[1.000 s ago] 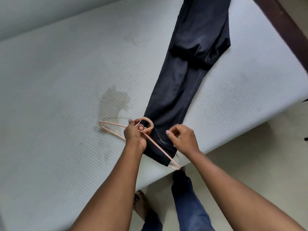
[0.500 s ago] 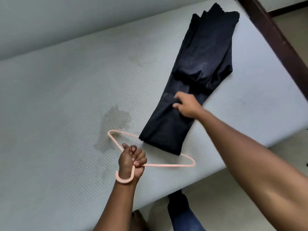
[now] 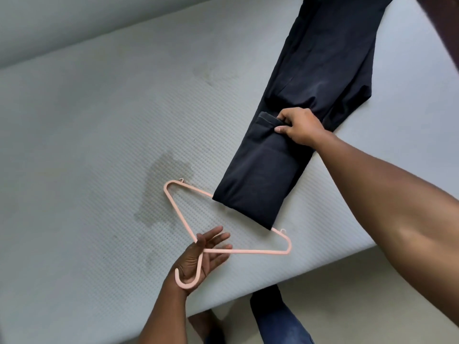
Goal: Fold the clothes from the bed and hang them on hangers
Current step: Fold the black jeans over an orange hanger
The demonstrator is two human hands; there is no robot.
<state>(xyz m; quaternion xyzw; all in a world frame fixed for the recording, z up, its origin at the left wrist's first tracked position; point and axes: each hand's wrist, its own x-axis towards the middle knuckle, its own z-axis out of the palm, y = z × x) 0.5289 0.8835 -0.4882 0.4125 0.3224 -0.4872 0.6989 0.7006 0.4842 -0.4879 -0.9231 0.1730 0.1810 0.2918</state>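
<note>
Dark navy trousers (image 3: 323,70) lay lengthwise on the bed's pale mattress (image 3: 99,120), waist end toward the far side, leg end toward the person. The leg end was doubled back on itself, so the hem sat on top, approx. mid-length. R hand (image 3: 299,127) gripped it there, fingers & thumb curled onto the hem edge.

Peach plastic hanger (image 3: 260,252) lay flat on the mattress near the front edge. Its long bar ran into the trousers' fold & came out the other side. Couldn't tell whether the bar passed inside the fold or just under it.

L hand (image 3: 206,256) was spread wide, palm up, fingers straight & apart, gripping nothing. The hanger's neck lay across the palm, w/ the hook (image 3: 183,284) curving round by the wrist.

A grey-brown stain (image 3: 161,189) marked the mattress right beside the hanger's far corner. Below the bed edge were pale floor (image 3: 372,294), the person's leg in blue jeans (image 3: 280,321) & a bare foot (image 3: 206,326). At the top corner a dark, blurred strip (image 3: 452,26) ran along the mattress edge, too smeared to id.
</note>
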